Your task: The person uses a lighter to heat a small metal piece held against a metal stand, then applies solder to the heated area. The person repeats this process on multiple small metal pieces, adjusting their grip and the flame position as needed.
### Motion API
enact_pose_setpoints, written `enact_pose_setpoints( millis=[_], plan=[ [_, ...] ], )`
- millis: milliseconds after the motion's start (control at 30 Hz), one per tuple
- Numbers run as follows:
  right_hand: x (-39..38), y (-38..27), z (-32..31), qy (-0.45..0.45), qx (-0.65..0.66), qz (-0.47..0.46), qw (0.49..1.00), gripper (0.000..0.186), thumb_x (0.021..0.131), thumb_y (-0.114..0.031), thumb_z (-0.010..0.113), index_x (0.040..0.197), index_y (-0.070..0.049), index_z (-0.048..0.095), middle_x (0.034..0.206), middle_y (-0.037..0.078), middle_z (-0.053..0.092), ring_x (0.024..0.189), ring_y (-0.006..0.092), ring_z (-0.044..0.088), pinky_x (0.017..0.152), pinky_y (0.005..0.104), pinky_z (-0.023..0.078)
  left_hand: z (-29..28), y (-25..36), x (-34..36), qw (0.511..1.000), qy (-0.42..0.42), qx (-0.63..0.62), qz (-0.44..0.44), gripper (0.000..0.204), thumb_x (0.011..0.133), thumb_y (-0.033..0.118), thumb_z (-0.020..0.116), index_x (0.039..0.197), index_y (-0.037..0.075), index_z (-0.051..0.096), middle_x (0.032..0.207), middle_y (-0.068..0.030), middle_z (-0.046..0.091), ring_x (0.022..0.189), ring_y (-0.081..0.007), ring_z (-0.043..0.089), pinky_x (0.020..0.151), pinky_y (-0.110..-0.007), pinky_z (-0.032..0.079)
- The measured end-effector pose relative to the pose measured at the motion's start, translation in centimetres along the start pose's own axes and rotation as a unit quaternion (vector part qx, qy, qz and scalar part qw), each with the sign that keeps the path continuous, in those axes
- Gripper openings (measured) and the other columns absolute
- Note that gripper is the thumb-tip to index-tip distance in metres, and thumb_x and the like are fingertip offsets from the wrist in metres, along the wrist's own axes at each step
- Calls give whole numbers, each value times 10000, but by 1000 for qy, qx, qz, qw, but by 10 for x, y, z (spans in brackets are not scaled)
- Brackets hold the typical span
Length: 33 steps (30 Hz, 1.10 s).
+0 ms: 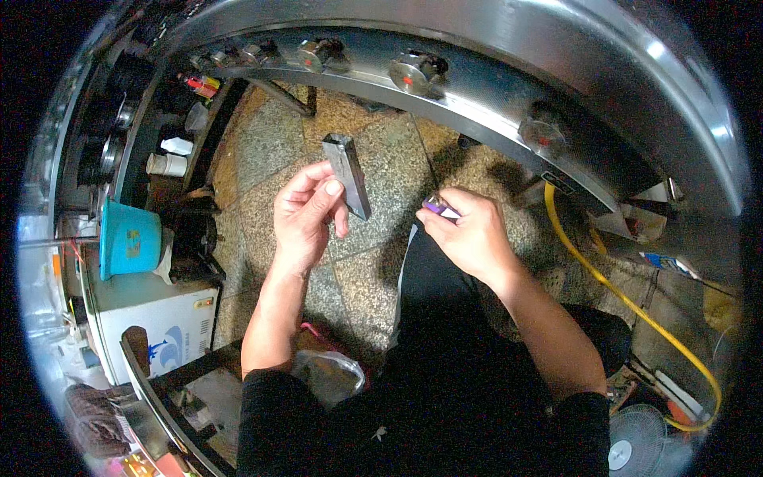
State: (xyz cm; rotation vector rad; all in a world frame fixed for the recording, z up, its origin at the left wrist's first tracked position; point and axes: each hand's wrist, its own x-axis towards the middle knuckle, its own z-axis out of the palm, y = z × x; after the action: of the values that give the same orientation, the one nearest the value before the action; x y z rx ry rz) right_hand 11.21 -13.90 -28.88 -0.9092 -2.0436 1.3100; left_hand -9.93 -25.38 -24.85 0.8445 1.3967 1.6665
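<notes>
My left hand (300, 219) pinches a long, narrow, dark grey rectangular piece (348, 179) between thumb and fingers. It is held up and tilted, its top end squared off; I cannot make out its exact kind. To its right, my right hand (477, 238) is closed around a small purple lighter (439, 208) with a shiny metal end that points toward the dark piece. A gap separates the two held things. Most of the lighter is hidden in my fingers.
A steel stove front with several knobs (409, 73) curves across the far side. A yellow hose (636, 308) hangs at the right, above a fan (632, 441). At left, a blue tub (129, 238) sits on a white cabinet (159, 322). Stone tiles (373, 282) cover the floor.
</notes>
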Motion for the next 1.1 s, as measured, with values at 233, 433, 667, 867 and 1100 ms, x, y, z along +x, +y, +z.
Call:
enact_pose_setpoints(
  millis=[233, 433, 667, 867, 1100],
  plan=[
    [-2, -9, -6, -10, 132, 32, 991, 208, 922, -226, 717, 918, -30, 645, 658, 63, 605, 579, 91, 507, 544, 303, 441, 11, 13, -6, 983, -26, -163, -81, 296, 996, 173, 602, 1228, -10, 599, 1071, -172, 703, 479, -64, 506, 434, -196, 414],
    [-5, -20, -10, 1, 117, 49, 992, 194, 933, -149, 723, 1040, 10, 693, 766, -71, 589, 695, 25, 508, 609, 224, 435, 17, 23, -12, 959, -63, -250, -116, 279, 1005, 182, 581, 1222, 7, 598, 1074, -177, 690, 463, -63, 492, 408, -195, 388],
    [-8, -16, -10, 8, 140, 53, 989, 153, 941, -137, 717, 941, 15, 702, 746, -53, 620, 685, 23, 522, 606, 222, 438, 20, 25, -11, 938, -101, -307, -129, 299, 1005, 183, 578, 1254, 17, 586, 1088, -171, 687, 440, -58, 444, 390, -194, 360],
    [-10, 10, 2, 24, 150, 17, 988, 330, 924, -190, 730, 712, -29, 535, 590, -26, 481, 588, 41, 385, 497, 288, 348, 25, 36, -2, 989, -10, -131, -71, 294, 976, 217, 623, 1192, 18, 597, 988, -126, 690, 417, -58, 430, 371, -196, 355],
    [-9, 17, 1, 37, 130, 18, 991, 359, 914, -202, 743, 700, -17, 521, 565, 29, 493, 570, 52, 392, 481, 313, 359, 54, 78, 32, 982, 65, 53, 172, 199, 968, 39, 618, 1158, -17, 630, 883, -31, 665, 511, -6, 466, 416, -158, 348]
  ],
)
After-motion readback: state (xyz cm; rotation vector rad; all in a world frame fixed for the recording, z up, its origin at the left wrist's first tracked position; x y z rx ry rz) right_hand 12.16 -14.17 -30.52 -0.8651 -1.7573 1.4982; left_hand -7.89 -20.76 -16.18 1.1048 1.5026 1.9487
